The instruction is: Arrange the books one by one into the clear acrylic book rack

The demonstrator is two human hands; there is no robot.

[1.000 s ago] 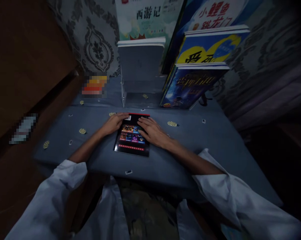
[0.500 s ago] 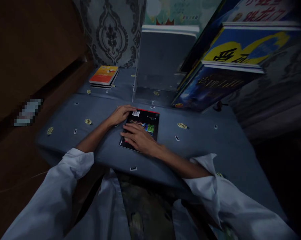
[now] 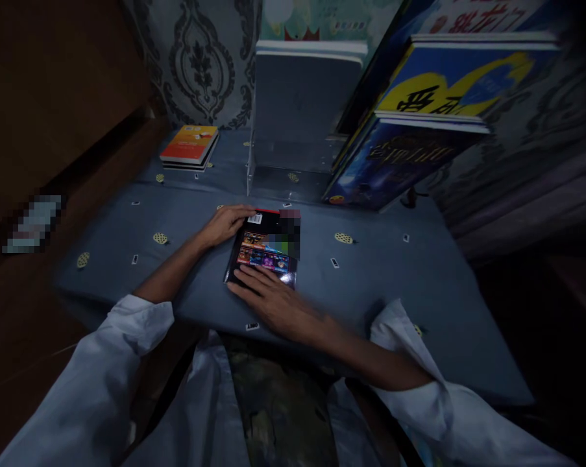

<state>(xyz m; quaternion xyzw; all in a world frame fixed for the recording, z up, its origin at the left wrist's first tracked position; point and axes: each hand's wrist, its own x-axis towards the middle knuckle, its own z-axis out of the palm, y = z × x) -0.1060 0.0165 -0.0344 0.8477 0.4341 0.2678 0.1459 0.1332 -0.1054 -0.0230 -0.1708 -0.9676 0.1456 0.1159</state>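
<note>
Black and glossy, with a red strip along its far edge, a book lies flat on the grey-blue bench; through the head camera I see it between the two hands, rows of small coloured pictures across its cover and a white barcode near its far left corner; the left hand rests at that corner, fingers reaching over the edge beside the barcode, and I cannot tell whether its thumb pinches the book; the right hand lies palm down, fingers slightly spread over the near end, so most of the book shows on that hand's far side; beyond the book I make out a clear stand, with a dark blue book standing at a tilt to its right; a small orange-topped stack of books lies at the far left.
</note>
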